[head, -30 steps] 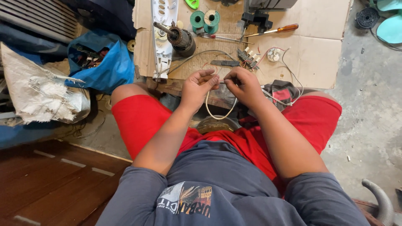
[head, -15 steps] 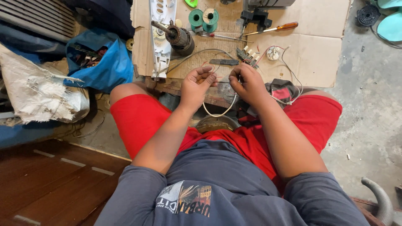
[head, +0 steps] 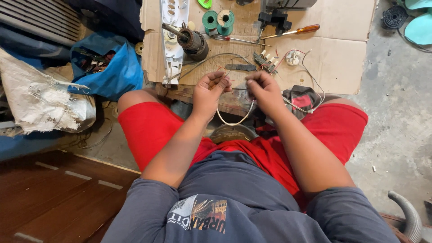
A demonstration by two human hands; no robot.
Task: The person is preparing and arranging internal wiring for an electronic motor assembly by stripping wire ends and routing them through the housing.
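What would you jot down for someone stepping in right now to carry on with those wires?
Left hand: fingers pinch the thin wire ends, raised above the lap.
Right hand: fingers closed on the same wires, close beside the left.
A thin white wire loop hangs between both hands.
On the flat brown cardboard sheet: dark cylindrical motor rotor, two green wire spools, orange-handled screwdriver, small switch block with red leads.
Done: parts laid out, wire ends brought together.
Left: whether the ends are joined cannot be seen; the tools lie untouched.
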